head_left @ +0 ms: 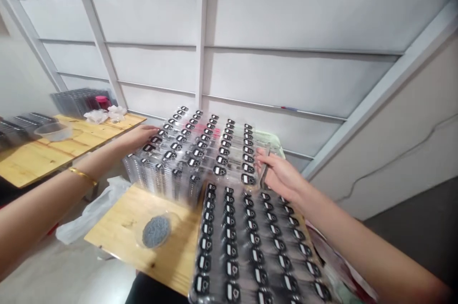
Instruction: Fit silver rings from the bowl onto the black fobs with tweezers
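**Q:** As seen from above, anything around the hands?

**A:** Pine counter (pixel 60 161) off to the left, with a clear plastic bowl (pixel 53 131) and more stacked trays (pixel 80 101). Nearer, a wooden board (pixel 143 246) bearing a clear dish of grey granules (pixel 156 231), a white plastic bag (pixel 93 211) just beside it.

**Q:** And in the way?

**A:** Black-backed lash tray (pixel 254 246) overlapping the board, right under both arms' reach.

**Q:** Fingers?

**A:** Left hand (pixel 136 138): open, lying on the clear tray stack (pixel 200 146). Right hand (pixel 281 175): fingers (pixel 266 161) closed on slim metal tweezers (pixel 264 172), touching that stack's right edge.
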### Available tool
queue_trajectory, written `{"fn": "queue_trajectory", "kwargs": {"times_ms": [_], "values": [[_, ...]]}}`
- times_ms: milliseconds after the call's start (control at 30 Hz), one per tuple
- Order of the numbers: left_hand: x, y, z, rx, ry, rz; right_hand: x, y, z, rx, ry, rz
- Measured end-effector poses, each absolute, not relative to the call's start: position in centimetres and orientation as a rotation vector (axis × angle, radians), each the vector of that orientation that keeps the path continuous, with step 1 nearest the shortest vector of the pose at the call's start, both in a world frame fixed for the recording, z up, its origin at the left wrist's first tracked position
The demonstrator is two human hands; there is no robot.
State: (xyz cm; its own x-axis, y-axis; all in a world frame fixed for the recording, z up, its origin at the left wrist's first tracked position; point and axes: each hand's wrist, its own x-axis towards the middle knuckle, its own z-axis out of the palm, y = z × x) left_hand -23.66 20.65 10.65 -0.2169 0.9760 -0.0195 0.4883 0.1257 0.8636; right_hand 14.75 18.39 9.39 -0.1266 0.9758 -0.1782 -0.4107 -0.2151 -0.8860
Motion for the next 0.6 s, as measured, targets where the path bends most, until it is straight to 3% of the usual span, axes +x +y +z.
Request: {"fn": "queue_trajectory", "kwargs": {"times_ms": [300, 500, 600], "values": [[-12.7, 16.4, 8.3, 1.515, 1.599, 1.020, 26.5, 10.3, 9.8, -1.249, -0.767, 1.378], [-7.0, 12.0, 4.0, 1.625, 1.579, 1.005, 32.3, 5.0, 5.3, -1.535, -0.597, 1.195], [-5.1, 9.8, 1.0, 1.638, 1.570, 0.984, 35.0, 2.7, 2.0, -1.565, -0.647, 1.256]]}}
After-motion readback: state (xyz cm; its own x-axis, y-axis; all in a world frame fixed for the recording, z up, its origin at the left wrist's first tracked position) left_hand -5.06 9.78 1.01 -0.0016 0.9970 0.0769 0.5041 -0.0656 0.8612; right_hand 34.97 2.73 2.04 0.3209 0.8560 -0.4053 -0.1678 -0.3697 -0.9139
